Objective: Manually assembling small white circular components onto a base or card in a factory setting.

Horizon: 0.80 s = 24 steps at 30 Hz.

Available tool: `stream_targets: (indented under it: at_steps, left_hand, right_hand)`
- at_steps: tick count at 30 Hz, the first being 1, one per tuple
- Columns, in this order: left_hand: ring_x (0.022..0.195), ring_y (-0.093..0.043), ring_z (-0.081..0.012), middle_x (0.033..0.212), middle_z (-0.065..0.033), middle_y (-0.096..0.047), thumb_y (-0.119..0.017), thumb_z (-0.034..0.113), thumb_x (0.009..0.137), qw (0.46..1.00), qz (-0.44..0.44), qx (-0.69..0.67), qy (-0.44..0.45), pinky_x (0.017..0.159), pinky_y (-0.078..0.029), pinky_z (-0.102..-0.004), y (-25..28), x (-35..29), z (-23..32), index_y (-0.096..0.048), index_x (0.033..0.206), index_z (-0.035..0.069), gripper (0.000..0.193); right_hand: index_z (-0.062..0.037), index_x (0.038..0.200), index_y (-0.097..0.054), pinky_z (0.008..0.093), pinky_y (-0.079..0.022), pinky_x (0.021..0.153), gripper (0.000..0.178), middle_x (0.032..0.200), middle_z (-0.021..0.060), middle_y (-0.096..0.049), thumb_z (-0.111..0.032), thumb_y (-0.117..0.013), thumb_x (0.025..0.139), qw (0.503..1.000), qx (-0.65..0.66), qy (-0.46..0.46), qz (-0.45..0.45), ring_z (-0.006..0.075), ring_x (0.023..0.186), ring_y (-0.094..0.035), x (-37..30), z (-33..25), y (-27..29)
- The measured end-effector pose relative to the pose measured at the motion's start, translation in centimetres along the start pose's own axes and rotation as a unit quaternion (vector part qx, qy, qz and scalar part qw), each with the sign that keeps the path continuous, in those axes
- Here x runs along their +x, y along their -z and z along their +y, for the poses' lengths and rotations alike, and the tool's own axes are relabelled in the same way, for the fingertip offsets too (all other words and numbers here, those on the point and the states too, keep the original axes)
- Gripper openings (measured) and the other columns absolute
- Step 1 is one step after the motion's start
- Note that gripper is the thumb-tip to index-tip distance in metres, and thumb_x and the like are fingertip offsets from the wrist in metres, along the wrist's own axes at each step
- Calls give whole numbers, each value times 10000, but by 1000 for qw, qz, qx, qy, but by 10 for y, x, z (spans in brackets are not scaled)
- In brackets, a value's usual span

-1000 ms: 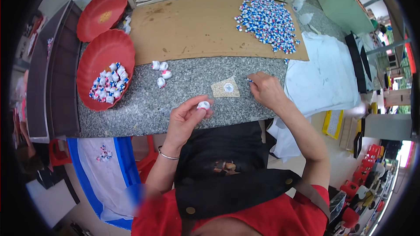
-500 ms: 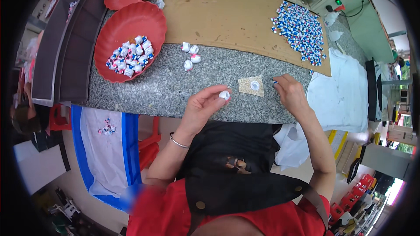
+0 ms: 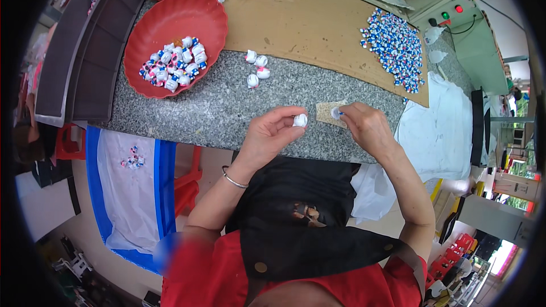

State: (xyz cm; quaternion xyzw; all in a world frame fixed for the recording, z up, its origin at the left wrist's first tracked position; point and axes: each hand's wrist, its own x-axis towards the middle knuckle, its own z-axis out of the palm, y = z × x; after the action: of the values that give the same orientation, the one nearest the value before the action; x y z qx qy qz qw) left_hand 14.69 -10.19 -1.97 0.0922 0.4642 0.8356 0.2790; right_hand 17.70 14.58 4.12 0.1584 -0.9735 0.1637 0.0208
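We see a small white piece, rounded, with faint grey detail too small to make out; it sits at the tips of the left hand, pinched between thumb and fingers. Just to the right of those fingertips lies a beige speckled patch bearing a whitish round disc. At this disc we find the right hand, its thumb and forefinger closed on a tiny blue piece, mostly hidden; whether it touches the disc we cannot tell. Beyond the left fingers, away from the body, we note four loose white pieces, pink showing among them, on the grey worktop. Farther left of these fingers, a scalloped red bowl holds similar pieces with blue and pink parts. Beyond the right fingers, a heap of blue-and-white pieces lies on brown cardboard.
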Motion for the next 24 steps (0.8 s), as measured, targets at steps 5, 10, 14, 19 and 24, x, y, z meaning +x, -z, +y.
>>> stream_targets:
  at_steps: [5,10,14,19,24]
  left_hand:
    - [1000,-630,-119,1111,-81,-649,-641,-73,872,1000,-2,8,9,879,-518,-239,-3,7,-1,-582,1226,-18,363]
    - [995,-628,-114,1086,-52,-615,-640,-78,867,997,-11,75,-29,879,-519,-236,-11,13,-4,-588,1201,-19,342]
    - [973,-637,-121,1064,-48,-587,-652,-84,847,980,4,178,-90,877,-530,-245,-17,19,-12,-603,1164,-19,327]
    - [954,-655,-152,1090,-90,-612,-683,-73,814,948,7,273,-160,828,-569,-273,-30,28,-16,-626,1129,-9,326]
    - [949,-666,-178,1113,-122,-633,-705,-58,797,918,2,338,-209,801,-588,-292,-39,30,-22,-635,1114,-7,329]
  right_hand:
    - [-29,906,-647,417,-511,585,92,752,122,-609,-66,-668,824,998,-54,18,-32,328,670,-631,7,1,-7]
    - [-22,878,-644,417,-507,574,78,738,122,-592,-65,-673,820,999,-37,20,-28,326,664,-626,9,0,-6]
    - [-19,874,-651,421,-504,572,73,739,131,-596,-29,-673,805,1000,6,13,14,337,664,-619,3,-3,-4]
    - [-3,971,-673,292,-523,606,120,803,100,-670,-41,-679,857,976,153,-130,81,191,701,-667,-8,-11,-1]
    - [20,1020,-673,232,-525,678,150,885,59,-695,-78,-669,906,805,511,-287,89,91,757,-642,-19,-18,-1]
